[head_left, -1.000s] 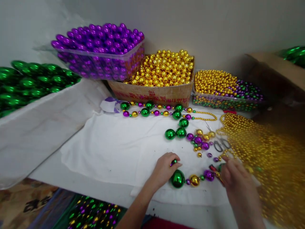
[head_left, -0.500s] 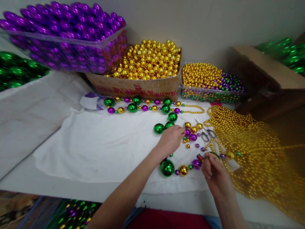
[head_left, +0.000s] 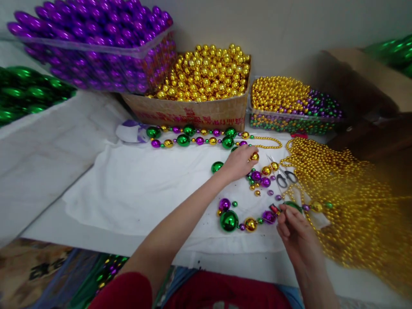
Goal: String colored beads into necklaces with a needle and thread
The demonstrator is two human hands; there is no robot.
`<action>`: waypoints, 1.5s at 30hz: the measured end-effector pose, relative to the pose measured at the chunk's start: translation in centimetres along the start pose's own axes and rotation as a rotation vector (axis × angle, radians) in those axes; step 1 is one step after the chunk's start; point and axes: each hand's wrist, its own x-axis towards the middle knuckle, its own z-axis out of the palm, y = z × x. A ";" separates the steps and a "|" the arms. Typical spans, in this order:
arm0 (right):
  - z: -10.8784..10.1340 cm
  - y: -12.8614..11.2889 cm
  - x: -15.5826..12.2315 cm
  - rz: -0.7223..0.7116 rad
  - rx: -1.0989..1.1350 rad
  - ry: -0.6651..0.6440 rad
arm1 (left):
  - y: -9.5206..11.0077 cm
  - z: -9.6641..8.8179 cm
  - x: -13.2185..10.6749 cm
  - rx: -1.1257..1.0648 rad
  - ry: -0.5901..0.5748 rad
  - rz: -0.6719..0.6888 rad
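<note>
My left hand reaches over the loose beads, its thumb and fingers closed on a shiny gold bead. Beside that hand lie a large green bead, purple beads and another gold bead. My right hand is pinched at the end of a partly threaded bead string; the thread between its fingertips is barely visible. A small red-and-black item shows by those fingertips. Under the hand's far side sits a large green bead, partly hidden.
Scissors lie near a heap of gold bead chains. A finished-looking necklace stretches across the white cloth. Behind stand a purple-bead tub, a cardboard box of gold beads and a clear tub of small beads.
My left hand has moved from the purple beads up to the gold beads and taken hold of one. My right hand stays near the same spot. The view has shifted slightly.
</note>
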 end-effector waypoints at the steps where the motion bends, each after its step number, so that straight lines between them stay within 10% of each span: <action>1: 0.0 0.0 0.0 -0.005 -0.022 -0.006 | 0.0 -1.0 -1.5 -0.269 0.060 -0.067; 6: 0.7 0.2 -0.5 0.048 -0.187 -0.060 | -0.4 -2.5 -10.9 -1.409 0.167 -0.472; 12: 2.2 -0.1 -2.4 0.126 -0.475 -0.032 | -0.8 0.3 -15.4 -1.823 0.370 -0.732; 21: 1.8 -1.1 -4.5 -0.051 -0.830 0.010 | -1.4 -0.4 -14.6 -1.872 0.486 -0.813; 45: 1.3 0.2 -2.6 -0.053 -0.822 -0.166 | -1.5 0.5 -15.4 -1.671 0.442 -0.675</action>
